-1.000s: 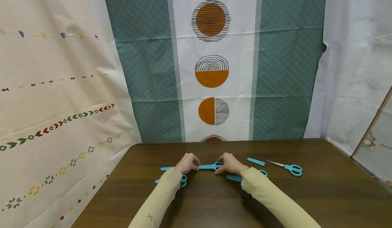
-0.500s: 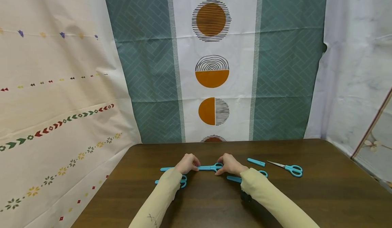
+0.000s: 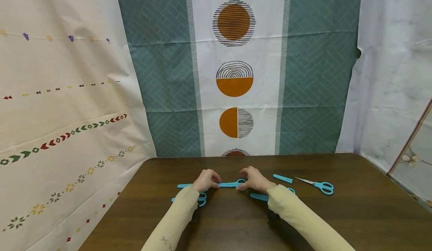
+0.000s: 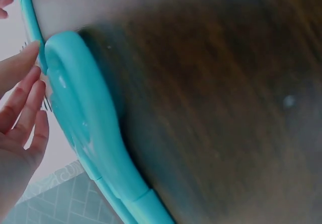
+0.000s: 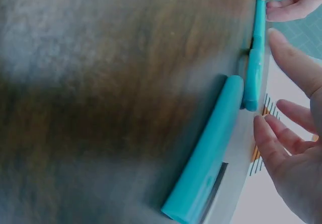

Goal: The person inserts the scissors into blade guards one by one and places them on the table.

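Observation:
In the head view my left hand [image 3: 204,180] pinches the blue cover of a pair of blue-handled scissors [image 3: 230,185] lying flat on the table. My right hand [image 3: 255,180] is beside the finger loops, with thumb and fingers spread apart, as the right wrist view shows. Left of my left hand, a blue covered end [image 3: 183,186] pokes out; the hand hides how it continues. A second pair of scissors [image 3: 202,199] lies nearer, partly behind my left forearm. Another covered pair [image 3: 259,197] is partly hidden by my right sleeve.
A loose blue scissor cover [image 3: 282,178] lies to the right of my right hand. Past it are uncovered scissors [image 3: 324,187], their blades pointing left. The brown table [image 3: 236,224] ends at hanging patterned cloths [image 3: 236,131].
My right hand's fingers have spread and drawn slightly away from the scissors' finger loops. My left hand keeps its pinch in the same place.

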`<action>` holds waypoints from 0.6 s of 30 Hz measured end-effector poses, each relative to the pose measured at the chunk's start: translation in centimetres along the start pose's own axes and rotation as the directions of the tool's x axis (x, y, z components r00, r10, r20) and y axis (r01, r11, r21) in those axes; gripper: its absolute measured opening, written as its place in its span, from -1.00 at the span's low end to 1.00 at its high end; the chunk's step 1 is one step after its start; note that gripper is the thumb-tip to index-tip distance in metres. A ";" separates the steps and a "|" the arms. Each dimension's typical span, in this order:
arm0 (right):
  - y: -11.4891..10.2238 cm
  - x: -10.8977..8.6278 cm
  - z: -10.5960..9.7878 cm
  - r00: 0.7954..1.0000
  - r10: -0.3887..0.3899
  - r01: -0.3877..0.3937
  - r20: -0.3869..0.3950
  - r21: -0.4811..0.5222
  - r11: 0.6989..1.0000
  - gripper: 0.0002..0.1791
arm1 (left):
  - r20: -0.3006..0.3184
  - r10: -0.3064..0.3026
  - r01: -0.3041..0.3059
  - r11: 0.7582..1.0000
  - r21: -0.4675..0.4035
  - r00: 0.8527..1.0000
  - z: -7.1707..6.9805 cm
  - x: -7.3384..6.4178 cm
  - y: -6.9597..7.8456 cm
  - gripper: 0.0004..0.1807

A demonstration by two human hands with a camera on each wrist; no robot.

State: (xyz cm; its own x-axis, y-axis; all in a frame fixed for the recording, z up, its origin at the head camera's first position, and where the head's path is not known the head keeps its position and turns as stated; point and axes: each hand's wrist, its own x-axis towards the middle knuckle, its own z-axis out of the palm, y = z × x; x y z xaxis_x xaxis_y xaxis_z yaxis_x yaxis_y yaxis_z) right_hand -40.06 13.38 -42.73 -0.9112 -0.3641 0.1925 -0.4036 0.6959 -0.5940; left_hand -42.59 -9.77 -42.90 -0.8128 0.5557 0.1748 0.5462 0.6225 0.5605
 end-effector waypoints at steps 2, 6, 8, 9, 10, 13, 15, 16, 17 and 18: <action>0.0 0.0 -0.2 1.000 -0.006 0.006 -0.011 0.027 1.000 -0.34 | -0.019 0.006 -0.007 0.999 -0.037 1.000 -0.1 -0.1 0.0 -0.88; -0.1 -0.2 -0.8 1.000 -0.004 0.006 -0.022 0.064 0.998 -0.35 | -0.051 0.027 -0.031 0.995 -0.093 0.998 -0.5 -0.2 0.1 -0.85; -0.1 -0.4 -1.1 1.000 0.000 0.002 -0.027 0.071 0.997 -0.36 | -0.055 0.036 -0.042 0.993 -0.106 0.998 -0.6 -0.2 0.2 -0.83; 0.0 -0.5 -1.2 1.000 0.002 0.000 -0.030 0.069 0.998 -0.36 | -0.055 0.039 -0.045 0.993 -0.108 0.998 -0.7 -0.2 0.2 -0.83; 0.0 -0.6 -1.3 1.000 0.005 -0.003 -0.030 0.067 0.998 -0.35 | -0.054 0.042 -0.048 0.993 -0.110 0.998 -0.7 -0.1 0.3 -0.82; 0.1 -0.8 -1.6 0.999 -0.002 0.004 -0.039 0.061 0.998 -0.35 | -0.050 0.047 -0.052 0.992 -0.111 0.998 -0.6 -0.1 0.7 -0.81; 0.2 -1.0 -1.7 0.999 -0.008 0.011 -0.043 0.063 0.998 -0.36 | -0.045 0.049 -0.054 0.992 -0.116 0.998 -0.5 0.0 1.1 -0.81; 0.3 -1.1 -1.8 0.999 -0.012 0.015 -0.045 0.063 0.998 -0.36 | -0.043 0.054 -0.059 0.991 -0.117 0.998 -0.5 0.1 1.3 -0.81; 0.3 -1.2 -1.9 0.999 -0.020 0.023 -0.049 0.061 0.998 -0.36 | -0.041 0.057 -0.061 0.991 -0.121 0.998 -0.4 0.1 1.6 -0.81; 0.4 -1.3 -1.9 0.998 -0.028 0.031 -0.053 0.058 0.998 -0.37 | -0.037 0.059 -0.063 0.989 -0.130 0.998 -0.4 0.1 1.8 -0.81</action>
State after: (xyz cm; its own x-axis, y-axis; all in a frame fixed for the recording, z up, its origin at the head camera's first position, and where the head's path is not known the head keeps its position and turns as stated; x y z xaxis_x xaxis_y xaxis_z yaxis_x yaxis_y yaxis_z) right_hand -39.23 15.30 -41.68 -0.9028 -0.3497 0.2504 -0.4260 0.6473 -0.6321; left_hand -41.79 -8.78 -41.56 -0.7862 0.5705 0.2375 0.5655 0.5090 0.6490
